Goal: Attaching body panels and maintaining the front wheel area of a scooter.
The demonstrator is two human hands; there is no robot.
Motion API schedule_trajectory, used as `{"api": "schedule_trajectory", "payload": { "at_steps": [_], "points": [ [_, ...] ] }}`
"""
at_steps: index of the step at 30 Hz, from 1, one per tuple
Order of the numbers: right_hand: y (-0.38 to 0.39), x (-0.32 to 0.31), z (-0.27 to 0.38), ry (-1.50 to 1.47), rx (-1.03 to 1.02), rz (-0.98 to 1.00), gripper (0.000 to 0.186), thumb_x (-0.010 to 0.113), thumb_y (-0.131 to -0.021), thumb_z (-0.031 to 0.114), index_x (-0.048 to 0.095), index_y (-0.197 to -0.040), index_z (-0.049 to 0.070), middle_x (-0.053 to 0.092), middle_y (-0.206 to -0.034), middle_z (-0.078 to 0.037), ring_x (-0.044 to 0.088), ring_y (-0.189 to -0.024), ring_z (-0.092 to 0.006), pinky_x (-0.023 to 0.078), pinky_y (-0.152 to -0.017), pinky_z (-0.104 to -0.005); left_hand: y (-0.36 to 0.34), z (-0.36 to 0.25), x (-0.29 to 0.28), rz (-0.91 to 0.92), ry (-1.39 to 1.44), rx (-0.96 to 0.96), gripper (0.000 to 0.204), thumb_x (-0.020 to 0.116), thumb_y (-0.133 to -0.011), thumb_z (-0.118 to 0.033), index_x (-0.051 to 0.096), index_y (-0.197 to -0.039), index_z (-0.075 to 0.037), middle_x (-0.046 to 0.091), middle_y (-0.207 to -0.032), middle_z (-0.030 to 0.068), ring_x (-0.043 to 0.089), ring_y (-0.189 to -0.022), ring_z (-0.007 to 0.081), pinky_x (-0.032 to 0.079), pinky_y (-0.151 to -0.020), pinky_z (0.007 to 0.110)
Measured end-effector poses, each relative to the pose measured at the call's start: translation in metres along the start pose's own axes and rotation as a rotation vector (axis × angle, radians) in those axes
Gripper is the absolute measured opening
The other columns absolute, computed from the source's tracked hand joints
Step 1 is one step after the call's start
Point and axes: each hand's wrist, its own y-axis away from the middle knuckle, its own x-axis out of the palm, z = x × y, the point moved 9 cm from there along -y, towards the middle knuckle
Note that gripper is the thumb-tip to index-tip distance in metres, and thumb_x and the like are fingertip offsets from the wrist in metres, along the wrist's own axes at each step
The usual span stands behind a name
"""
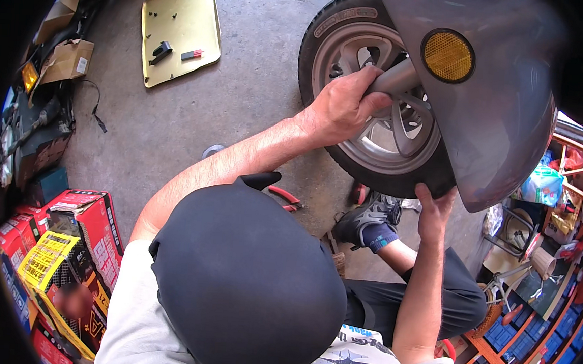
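Observation:
A scooter-type wheel with a black tyre (308, 65) and silver spoked rim (403, 125) stands before me, partly behind a glossy grey fender (505, 122) with a round amber reflector (448, 55). My left hand (344, 108) is closed around the lower part of a grey fork tube (397, 78) in front of the rim. At the tyre's bottom edge, my right hand (435, 209) grips the rubber, thumb on the near side and fingers mostly hidden. A dark rounded cap (251, 280) covers much of the lower middle.
A yellow tray (182, 12) with several screws, a black part (160, 52) and a small red-black piece (191, 54) lies far left. Red-handled pliers (284, 196) lie near my shoe (363, 221). Boxes (86, 218) line the left; an orange shelf (505, 363) with blue bins stands right.

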Motion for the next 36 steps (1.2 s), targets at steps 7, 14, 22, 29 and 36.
{"api": "schedule_trajectory", "payload": {
  "at_steps": [7, 14, 22, 29, 36],
  "points": [
    [-0.0007, -0.0004, -0.0008, -0.018, 0.006, 0.003, 0.072, 0.070, -0.078, 0.001, 0.032, -0.139, 0.000, 0.049, -0.131, -0.010, 0.048, -0.118, -0.0198, 0.036, -0.103, -0.0330, -0.0006, 0.0004, 0.0008, 0.001, -0.026, 0.018, 0.031, 0.054, -0.096, -0.020, 0.048, -0.117, 0.002, 0.064, -0.091, 0.0198, 0.065, -0.087, 0.0282, 0.050, -0.077, 0.037],
    [-0.0001, 0.0030, 0.0021, -0.025, -0.006, -0.006, 0.072, 0.070, -0.078, 0.001, 0.032, -0.139, 0.000, 0.049, -0.131, -0.010, 0.048, -0.119, -0.0198, 0.034, -0.104, -0.0329, -0.0005, 0.0014, -0.0002, 0.001, -0.029, 0.014, 0.032, 0.054, -0.096, -0.020, 0.048, -0.117, 0.002, 0.064, -0.090, 0.0192, 0.065, -0.086, 0.0275, 0.050, -0.076, 0.036],
    [-0.0004, 0.0023, 0.0031, -0.012, -0.004, 0.009, 0.072, 0.071, -0.078, 0.003, 0.032, -0.139, -0.001, 0.049, -0.131, -0.010, 0.048, -0.119, -0.0202, 0.034, -0.105, -0.0333, -0.0007, 0.0008, 0.0002, -0.008, -0.026, 0.032, 0.031, 0.055, -0.096, -0.020, 0.048, -0.117, 0.002, 0.064, -0.090, 0.0191, 0.065, -0.086, 0.0267, 0.050, -0.076, 0.036],
    [0.0007, 0.0025, 0.0014, -0.013, 0.011, -0.003, 0.072, 0.070, -0.078, 0.003, 0.032, -0.139, -0.001, 0.049, -0.131, -0.010, 0.048, -0.119, -0.0201, 0.034, -0.105, -0.0333, -0.0002, 0.0013, 0.0002, -0.017, -0.029, 0.032, 0.031, 0.055, -0.096, -0.020, 0.048, -0.117, 0.002, 0.064, -0.090, 0.0190, 0.065, -0.086, 0.0264, 0.050, -0.076, 0.036],
    [0.0005, 0.0009, 0.0035, -0.010, -0.014, -0.012, 0.072, 0.070, -0.078, 0.003, 0.031, -0.139, 0.000, 0.048, -0.132, -0.010, 0.048, -0.119, -0.0199, 0.035, -0.104, -0.0332, -0.0014, 0.0015, 0.0017, -0.005, -0.031, 0.023, 0.032, 0.055, -0.096, -0.019, 0.047, -0.118, 0.002, 0.064, -0.090, 0.0191, 0.065, -0.086, 0.0268, 0.050, -0.077, 0.036]
  ]
}}
